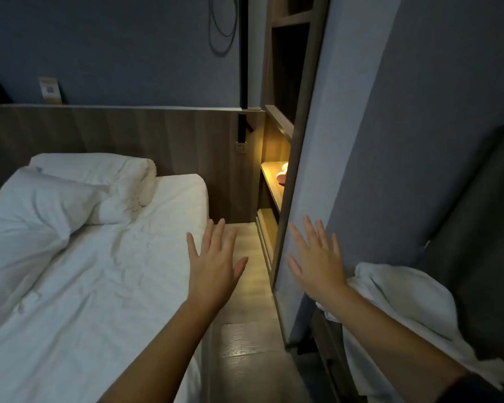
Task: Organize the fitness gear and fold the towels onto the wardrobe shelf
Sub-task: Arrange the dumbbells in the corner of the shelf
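Dim bedroom: left hand and right hand flat, empty; wood floor between bed and grey panel.

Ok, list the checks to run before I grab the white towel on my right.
1. Left hand free: ok, open, holding nothing.
2. Right hand free: ok, open, holding nothing.
3. White towel in sight: ok, bunched up at lower right.
4. Towel folded: not ok, crumpled.
5. Room on the lit shelf: cannot tell, a pink object sits there and the rest is hidden.
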`<action>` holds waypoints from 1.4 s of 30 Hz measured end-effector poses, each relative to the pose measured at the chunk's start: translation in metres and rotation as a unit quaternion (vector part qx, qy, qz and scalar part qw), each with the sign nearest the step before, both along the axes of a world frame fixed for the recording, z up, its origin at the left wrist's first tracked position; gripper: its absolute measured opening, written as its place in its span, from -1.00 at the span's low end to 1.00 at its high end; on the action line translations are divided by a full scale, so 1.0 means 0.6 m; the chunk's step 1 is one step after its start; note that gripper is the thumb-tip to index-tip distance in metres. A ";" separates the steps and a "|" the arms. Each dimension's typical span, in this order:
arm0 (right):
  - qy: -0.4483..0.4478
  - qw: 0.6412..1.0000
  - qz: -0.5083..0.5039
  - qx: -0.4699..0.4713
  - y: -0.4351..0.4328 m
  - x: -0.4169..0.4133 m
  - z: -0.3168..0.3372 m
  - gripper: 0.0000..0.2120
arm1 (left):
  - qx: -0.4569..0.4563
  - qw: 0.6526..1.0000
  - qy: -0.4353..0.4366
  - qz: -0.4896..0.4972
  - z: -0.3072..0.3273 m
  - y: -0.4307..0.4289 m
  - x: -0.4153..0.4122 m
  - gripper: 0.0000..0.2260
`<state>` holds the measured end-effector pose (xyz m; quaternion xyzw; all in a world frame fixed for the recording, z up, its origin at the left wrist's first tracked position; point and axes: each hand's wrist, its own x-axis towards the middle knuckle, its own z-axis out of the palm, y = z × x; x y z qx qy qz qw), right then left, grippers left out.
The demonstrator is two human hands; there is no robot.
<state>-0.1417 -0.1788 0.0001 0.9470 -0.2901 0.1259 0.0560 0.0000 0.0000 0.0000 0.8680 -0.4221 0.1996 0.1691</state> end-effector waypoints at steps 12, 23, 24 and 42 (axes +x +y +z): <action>0.047 0.996 0.017 0.073 -0.230 0.224 -0.075 -0.34 | 0.084 0.994 0.044 0.045 -0.057 -0.231 0.224 -0.38; 0.071 0.991 0.040 0.105 -0.405 0.465 -0.096 -0.37 | 0.098 0.985 0.111 0.085 -0.123 -0.388 0.446 -0.35; 0.070 0.991 0.037 0.108 -0.422 0.491 -0.106 -0.37 | 0.103 0.984 0.117 0.083 -0.133 -0.408 0.476 -0.36; 0.082 0.966 -0.138 0.202 -0.701 0.886 -0.196 -0.34 | 0.204 0.963 0.127 -0.122 -0.159 -0.785 0.978 -0.46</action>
